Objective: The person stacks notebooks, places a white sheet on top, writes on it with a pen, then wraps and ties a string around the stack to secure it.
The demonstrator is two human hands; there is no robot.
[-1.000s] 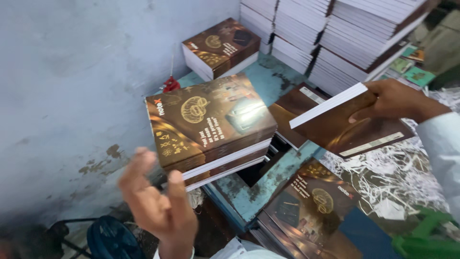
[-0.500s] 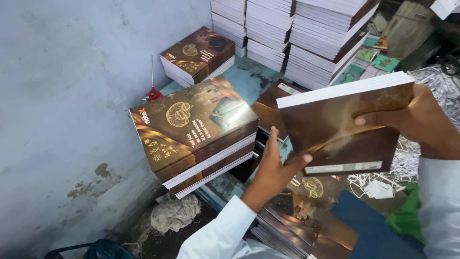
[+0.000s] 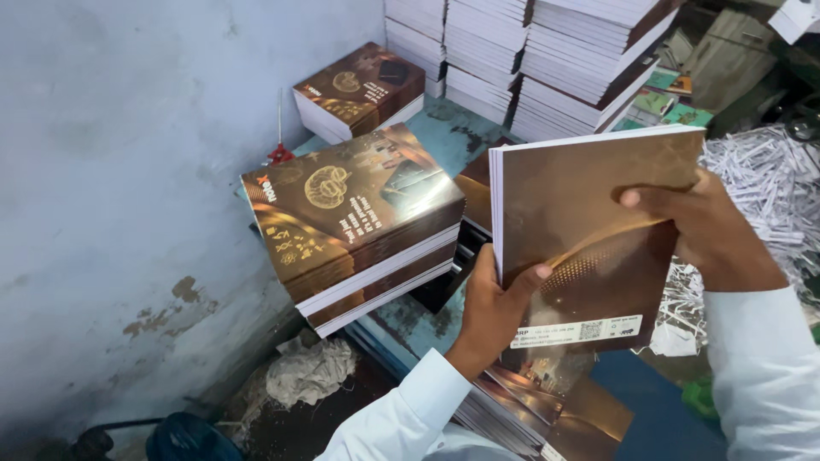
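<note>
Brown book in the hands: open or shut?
Shut. The brown book shows only its back cover, page edges flush along its left side, gripped by the left hand and right hand.

A second earlier the left hand (image 3: 491, 312) hung open and empty low in front; it rose and closed on the lower left edge of the brown book (image 3: 589, 239). The right hand (image 3: 705, 230) lifted that book from flat and low over the desk to upright, back cover facing the camera, so both hands gripped it.
</note>
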